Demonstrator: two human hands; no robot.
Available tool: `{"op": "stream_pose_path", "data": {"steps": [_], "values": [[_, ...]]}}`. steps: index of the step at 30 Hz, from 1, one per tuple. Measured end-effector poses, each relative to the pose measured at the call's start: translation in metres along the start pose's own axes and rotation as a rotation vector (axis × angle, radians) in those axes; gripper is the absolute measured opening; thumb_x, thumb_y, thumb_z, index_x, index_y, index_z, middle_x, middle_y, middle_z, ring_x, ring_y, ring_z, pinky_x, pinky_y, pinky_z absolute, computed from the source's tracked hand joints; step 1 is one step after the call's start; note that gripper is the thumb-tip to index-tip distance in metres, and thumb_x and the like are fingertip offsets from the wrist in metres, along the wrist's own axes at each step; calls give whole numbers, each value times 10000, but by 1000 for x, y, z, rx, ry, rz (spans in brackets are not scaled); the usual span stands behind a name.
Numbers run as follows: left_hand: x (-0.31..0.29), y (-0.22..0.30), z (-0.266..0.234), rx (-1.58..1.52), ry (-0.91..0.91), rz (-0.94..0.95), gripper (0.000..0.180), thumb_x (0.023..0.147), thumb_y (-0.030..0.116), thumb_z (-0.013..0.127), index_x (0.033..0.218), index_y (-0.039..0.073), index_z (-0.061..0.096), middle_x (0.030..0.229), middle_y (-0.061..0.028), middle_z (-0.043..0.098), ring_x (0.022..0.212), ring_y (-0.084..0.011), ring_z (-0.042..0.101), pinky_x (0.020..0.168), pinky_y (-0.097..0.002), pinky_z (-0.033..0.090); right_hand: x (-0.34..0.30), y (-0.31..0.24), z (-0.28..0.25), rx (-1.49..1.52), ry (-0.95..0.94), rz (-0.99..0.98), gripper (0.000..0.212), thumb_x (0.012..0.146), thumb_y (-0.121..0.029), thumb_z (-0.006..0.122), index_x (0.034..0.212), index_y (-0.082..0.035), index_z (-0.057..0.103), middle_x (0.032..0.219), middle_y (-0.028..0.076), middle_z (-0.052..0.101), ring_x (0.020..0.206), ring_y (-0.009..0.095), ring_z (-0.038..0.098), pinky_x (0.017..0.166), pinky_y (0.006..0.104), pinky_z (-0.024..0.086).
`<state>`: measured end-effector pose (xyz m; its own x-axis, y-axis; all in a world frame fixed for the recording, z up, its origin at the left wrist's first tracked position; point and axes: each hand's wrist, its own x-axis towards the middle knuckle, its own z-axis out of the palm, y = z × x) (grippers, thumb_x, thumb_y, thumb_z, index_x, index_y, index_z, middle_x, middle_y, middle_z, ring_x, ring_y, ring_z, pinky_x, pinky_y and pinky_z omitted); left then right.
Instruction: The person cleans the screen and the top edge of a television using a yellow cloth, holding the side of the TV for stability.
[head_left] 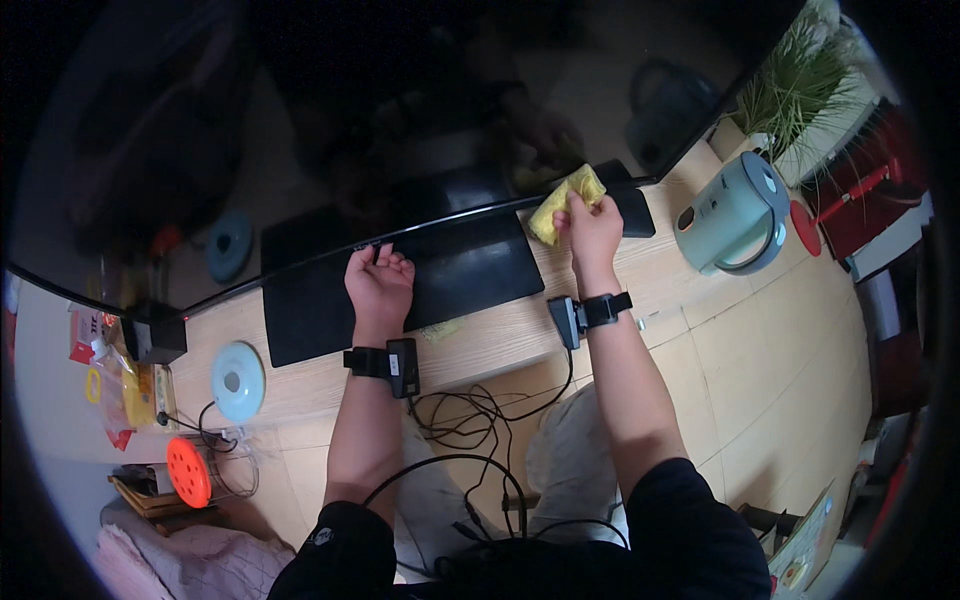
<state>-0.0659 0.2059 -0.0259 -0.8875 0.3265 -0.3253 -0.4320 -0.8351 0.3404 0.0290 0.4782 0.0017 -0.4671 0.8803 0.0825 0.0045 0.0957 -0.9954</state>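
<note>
A yellow cloth (563, 203) is held in the right hand (592, 232) and pressed against the bottom edge of the big black screen (330, 120). The left hand (379, 283), fingers curled, is rested on that edge.

A home living room: big dark television screen (300, 130), pale electric kettle (735, 215), potted grass plant (800, 85), tiled floor (780, 380)

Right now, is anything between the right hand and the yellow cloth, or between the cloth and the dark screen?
Nothing visible. The right hand already presses on the yellow cloth, which lies against the lower edge of the dark screen. The left hand rests on that edge further left, clear of the cloth.
</note>
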Motion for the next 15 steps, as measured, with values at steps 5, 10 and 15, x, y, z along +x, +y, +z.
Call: {"op": "stream_pose_path", "data": {"steps": [5,10,15], "values": [[-8,-1,6,16,22,30,85,869,162,534,894,84,557,871,-94,632,678,-178,545,703,-314,466,-53,10,-22,492,-233,388,213,936,-133,631,1072,20,572,838,75,655,621,118,646,568,232,553],[-21,-8,-2,211,84,11,107,937,208,536,984,118,571,1041,-35,635,696,-138,526,666,-282,462,-93,26,-36,493,-381,538,202,930,-135,638,1033,23,567,885,97,654,666,155,668,599,252,569],[-48,-32,5,344,75,-83,114,956,246,599,923,136,590,802,34,641,559,-83,480,537,-236,392,-109,11,-61,453,-392,423,202,933,-138,636,1042,18,570,913,111,653,689,168,673,605,255,566]]}}
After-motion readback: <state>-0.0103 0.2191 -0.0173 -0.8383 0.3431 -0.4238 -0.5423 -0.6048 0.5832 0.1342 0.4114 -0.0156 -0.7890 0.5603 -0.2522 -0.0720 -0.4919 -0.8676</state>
